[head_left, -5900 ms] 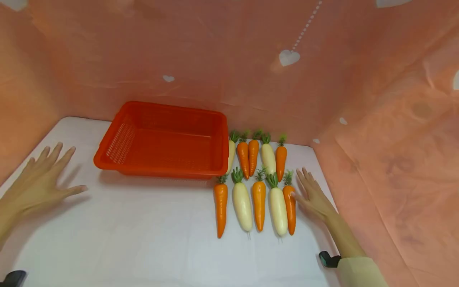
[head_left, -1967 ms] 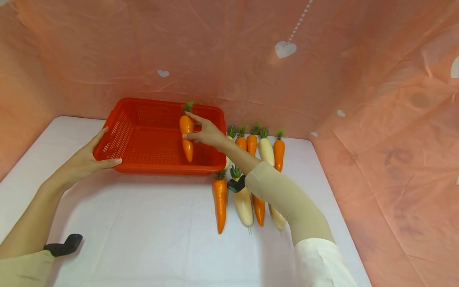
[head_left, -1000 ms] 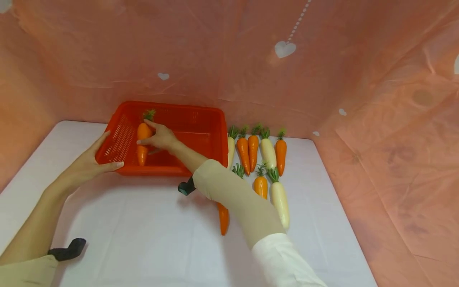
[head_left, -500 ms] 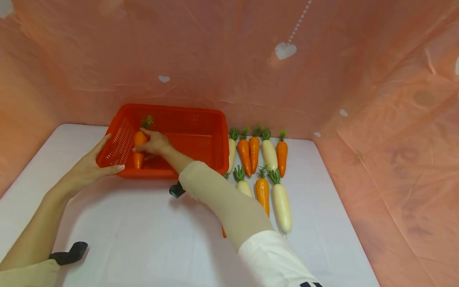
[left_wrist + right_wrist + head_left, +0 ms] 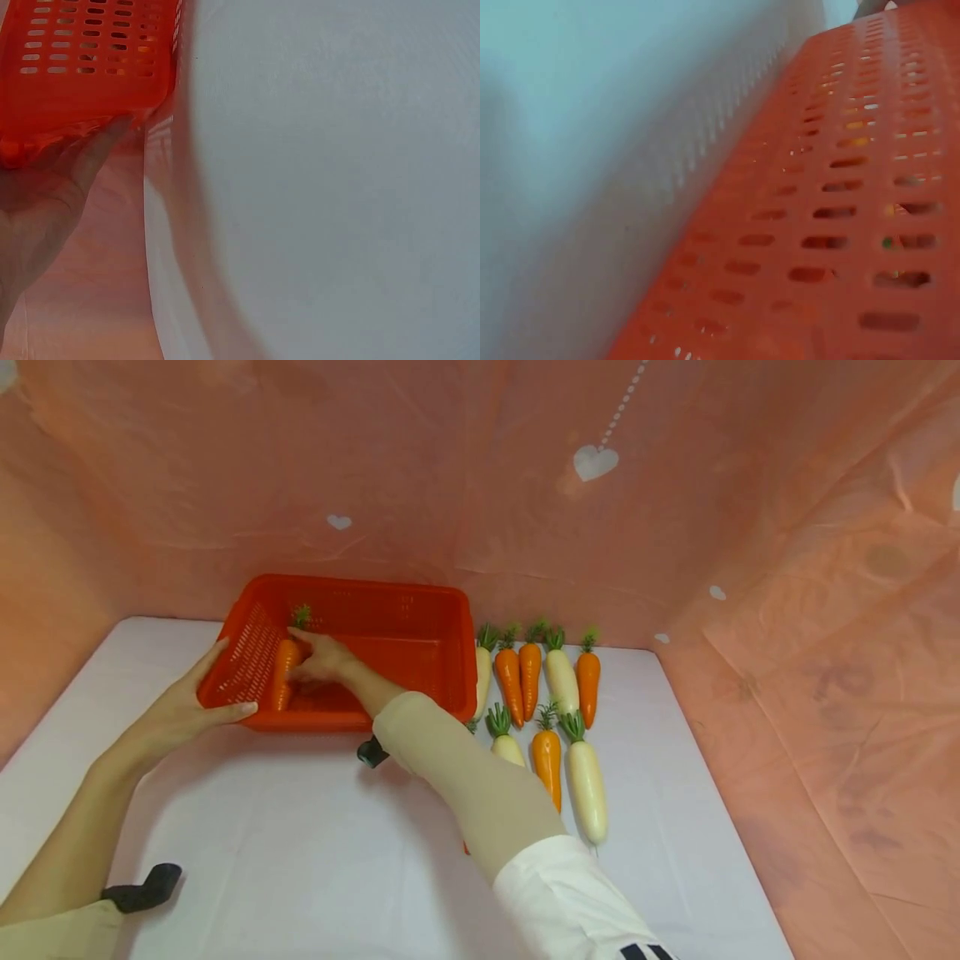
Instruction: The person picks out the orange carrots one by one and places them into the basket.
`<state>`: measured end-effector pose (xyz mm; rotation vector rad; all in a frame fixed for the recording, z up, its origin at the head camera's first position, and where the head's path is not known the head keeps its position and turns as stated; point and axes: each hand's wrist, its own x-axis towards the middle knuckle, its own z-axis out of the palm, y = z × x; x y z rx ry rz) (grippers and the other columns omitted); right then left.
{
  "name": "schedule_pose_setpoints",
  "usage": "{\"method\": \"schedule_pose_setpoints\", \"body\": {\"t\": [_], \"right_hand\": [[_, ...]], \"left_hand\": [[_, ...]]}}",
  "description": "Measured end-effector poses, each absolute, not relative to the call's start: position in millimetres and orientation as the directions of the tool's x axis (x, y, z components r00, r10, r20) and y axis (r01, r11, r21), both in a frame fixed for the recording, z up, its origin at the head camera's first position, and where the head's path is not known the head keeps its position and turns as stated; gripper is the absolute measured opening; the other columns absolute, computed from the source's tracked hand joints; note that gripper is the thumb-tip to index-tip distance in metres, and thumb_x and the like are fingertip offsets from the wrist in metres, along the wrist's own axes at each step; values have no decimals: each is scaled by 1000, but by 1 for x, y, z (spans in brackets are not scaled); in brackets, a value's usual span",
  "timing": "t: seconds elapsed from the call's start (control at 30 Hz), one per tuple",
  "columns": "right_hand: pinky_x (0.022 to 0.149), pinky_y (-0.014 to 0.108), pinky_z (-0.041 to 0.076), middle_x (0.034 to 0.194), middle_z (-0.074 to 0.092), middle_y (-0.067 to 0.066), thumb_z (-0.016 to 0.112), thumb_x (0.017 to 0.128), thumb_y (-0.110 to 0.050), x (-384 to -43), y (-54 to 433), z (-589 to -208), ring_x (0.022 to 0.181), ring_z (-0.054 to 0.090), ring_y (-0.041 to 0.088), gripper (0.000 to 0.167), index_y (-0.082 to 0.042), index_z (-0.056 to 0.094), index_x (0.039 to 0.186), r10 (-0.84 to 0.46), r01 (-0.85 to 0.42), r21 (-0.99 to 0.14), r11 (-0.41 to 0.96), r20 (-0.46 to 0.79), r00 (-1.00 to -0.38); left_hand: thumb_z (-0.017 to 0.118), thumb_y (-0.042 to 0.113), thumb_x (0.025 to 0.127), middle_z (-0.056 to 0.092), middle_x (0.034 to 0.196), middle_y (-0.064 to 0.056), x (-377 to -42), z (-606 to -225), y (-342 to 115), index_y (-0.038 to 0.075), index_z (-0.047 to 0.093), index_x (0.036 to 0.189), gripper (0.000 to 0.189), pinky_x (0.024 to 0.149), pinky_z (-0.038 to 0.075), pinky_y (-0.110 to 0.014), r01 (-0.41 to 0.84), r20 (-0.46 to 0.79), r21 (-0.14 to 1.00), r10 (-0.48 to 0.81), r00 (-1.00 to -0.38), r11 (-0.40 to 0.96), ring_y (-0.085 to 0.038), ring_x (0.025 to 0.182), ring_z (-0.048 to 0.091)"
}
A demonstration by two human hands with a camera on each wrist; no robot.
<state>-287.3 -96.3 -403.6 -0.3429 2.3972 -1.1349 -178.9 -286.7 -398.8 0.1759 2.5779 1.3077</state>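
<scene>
A red plastic basket [image 5: 390, 720] stands at the back left of the white table. My left hand [image 5: 176, 714] holds its front left corner, thumb on the front rim and fingers along the left side. In the left wrist view, that hand [image 5: 52, 202] is under the rim. Inside the basket, an orange carrot [image 5: 283, 677] with a green top lies along the left wall. My right hand [image 5: 326, 658] is just right of the carrot, its index finger near the top and the thumb off the carrot's front. In the right wrist view, the basket's slotted wall [image 5: 840, 225] hides this hand.
Right of the basket lie two rows of carrots [image 5: 588, 689] and white radishes [image 5: 587, 789]. My right sleeve [image 5: 480, 793] covers part of the front row. A pink cloth wall [image 5: 525, 527] with white hearts rises behind the table [image 5: 300, 860].
My right hand has carried the carrot from the right end of the front row to the basket's left end and loosened from it. My left hand has come to the basket's corner.
</scene>
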Motion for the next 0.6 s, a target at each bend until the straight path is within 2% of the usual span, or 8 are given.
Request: {"method": "schedule_pose_setpoints", "body": {"t": [0.13, 0.23, 0.33, 0.4, 0.47, 0.6], "right_hand": [[65, 18, 54, 109, 70, 4, 79, 85, -12, -290, -87, -400, 78, 70, 14, 76, -28, 44, 151, -430, -33, -802, 596, -284, -857], [67, 20, 56, 125, 66, 4, 77, 88, -13, -290, -80, -397, 81, 71, 17, 71, -25, 46, 150, -457, -39, -823, 566, -275, -846], [69, 23, 58, 145, 52, 2, 74, 90, -13, -287, -71, -392, 83, 71, 22, 65, -20, 48, 149, -492, -58, -857, 512, -237, -838], [71, 24, 58, 152, 44, -1, 73, 91, -13, -285, -64, -389, 84, 72, 25, 62, -18, 49, 148, -506, -52, -882, 468, -219, -835], [74, 27, 59, 153, 42, -1, 73, 91, -12, -282, -56, -385, 89, 72, 28, 61, -15, 49, 147, -522, -35, -911, 411, -203, -829], [82, 35, 59, 147, 48, 7, 71, 92, -9, -277, -39, -377, 100, 69, 31, 61, -10, 47, 147, -555, -7, -952, 305, -172, -814]], "left_hand": [[65, 34, 95, 7, 162, -28, -181, -399, -286, 29, -15, 157, 102, 99, 31, -76, 6, -159, 812, 231, -960, 584, -56, 137, 20], [66, 35, 94, 7, 162, -29, -181, -398, -287, 31, -15, 157, 103, 100, 29, -77, -9, -171, 809, 222, -960, 587, -55, 137, 19], [67, 35, 94, 5, 162, -29, -179, -398, -288, 31, -14, 157, 103, 100, 26, -77, -22, -172, 815, 206, -963, 579, -55, 137, 18], [67, 34, 94, 4, 162, -28, -179, -398, -288, 30, -14, 158, 103, 101, 25, -77, -25, -168, 822, 200, -965, 569, -54, 137, 18], [67, 33, 94, 3, 162, -29, -178, -399, -287, 29, -13, 158, 103, 101, 24, -77, -26, -165, 826, 197, -967, 562, -54, 136, 17], [68, 34, 93, 4, 161, -30, -179, -401, -286, 26, -12, 159, 104, 100, 23, -79, -24, -161, 825, 193, -968, 565, -56, 136, 15]]}}
